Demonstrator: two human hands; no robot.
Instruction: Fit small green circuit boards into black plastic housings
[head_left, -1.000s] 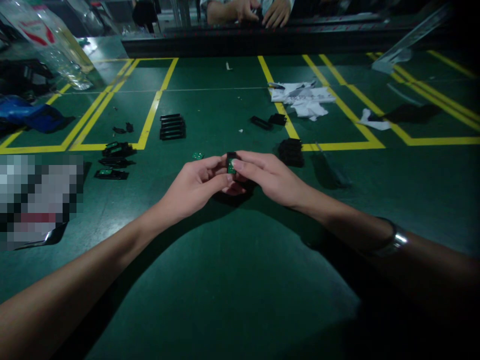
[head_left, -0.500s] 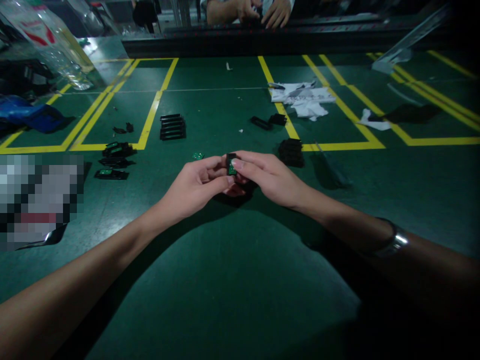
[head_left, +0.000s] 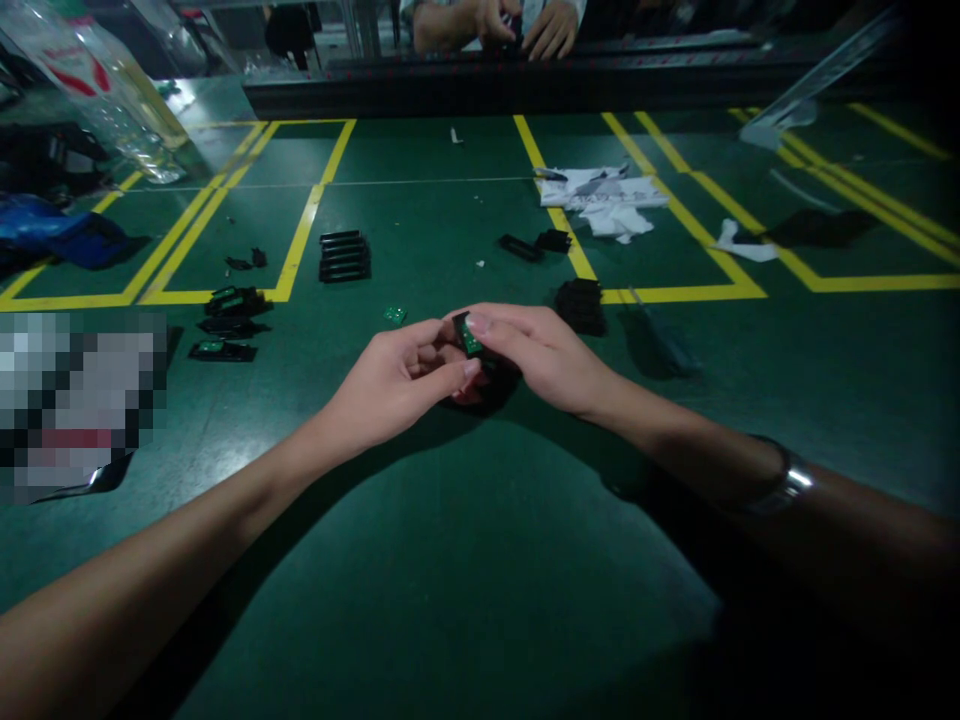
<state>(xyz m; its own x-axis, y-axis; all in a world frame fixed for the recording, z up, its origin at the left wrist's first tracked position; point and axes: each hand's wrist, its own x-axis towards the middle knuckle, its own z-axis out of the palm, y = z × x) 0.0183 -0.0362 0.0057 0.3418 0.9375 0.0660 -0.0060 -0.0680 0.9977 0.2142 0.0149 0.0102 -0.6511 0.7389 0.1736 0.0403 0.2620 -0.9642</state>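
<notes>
Between my two hands is a small black plastic housing with a green circuit board (head_left: 472,343) in it, tilted slightly. My left hand (head_left: 405,375) grips its lower end, thumb in front and fingers behind. The thumb of my right hand (head_left: 536,350) presses on the upper part of the board, while its other fingers are mostly hidden behind. A loose green circuit board (head_left: 395,315) lies on the table just beyond my left hand. To the left, several black housings with green boards (head_left: 223,350) lie in a group. A row of black housings (head_left: 344,257) sits farther back.
Right of my hands are stacked black parts (head_left: 580,305) and a screwdriver-like tool (head_left: 664,335). White paper scraps (head_left: 600,195) lie behind them. Plastic bottles (head_left: 112,95) and a blue object (head_left: 60,230) stand at left. Across a dark rail (head_left: 450,90), another person's hands (head_left: 525,25) work.
The black housing with its green board has tilted, its top leaning left. My left thumb has shifted slightly right along its lower end. The loose parts on the table stay put.
</notes>
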